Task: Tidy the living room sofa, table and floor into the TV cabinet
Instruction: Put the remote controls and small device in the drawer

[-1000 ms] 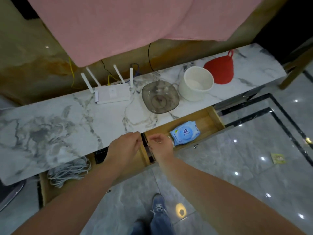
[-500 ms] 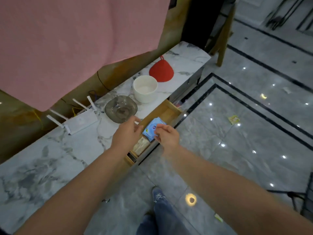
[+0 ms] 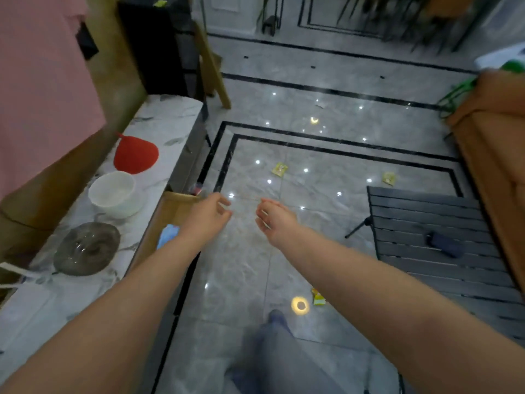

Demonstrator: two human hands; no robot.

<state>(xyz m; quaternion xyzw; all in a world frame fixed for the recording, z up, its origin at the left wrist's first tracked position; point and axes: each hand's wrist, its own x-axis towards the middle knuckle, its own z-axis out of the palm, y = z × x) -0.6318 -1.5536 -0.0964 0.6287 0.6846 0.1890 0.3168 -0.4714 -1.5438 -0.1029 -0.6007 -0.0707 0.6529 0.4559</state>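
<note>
tv cabinet (image 3: pixel 159 120) drawer (image 3: pixel 170 206) lies open beside the left hand (image 3: pixel 208 214); both hands' fingers loosely curled, right hand (image 3: pixel 277 218) pinching a thin stick.

Blue pack (image 3: pixel 167 236) half hidden behind forearm

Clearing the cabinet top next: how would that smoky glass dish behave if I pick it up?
The smoky glass dish looks like thin glass, so probably fragile. Its glossy surface may be slippery. Wide and shallow, it seems unlikely to tip, and sits apart from the white bowl.
</note>
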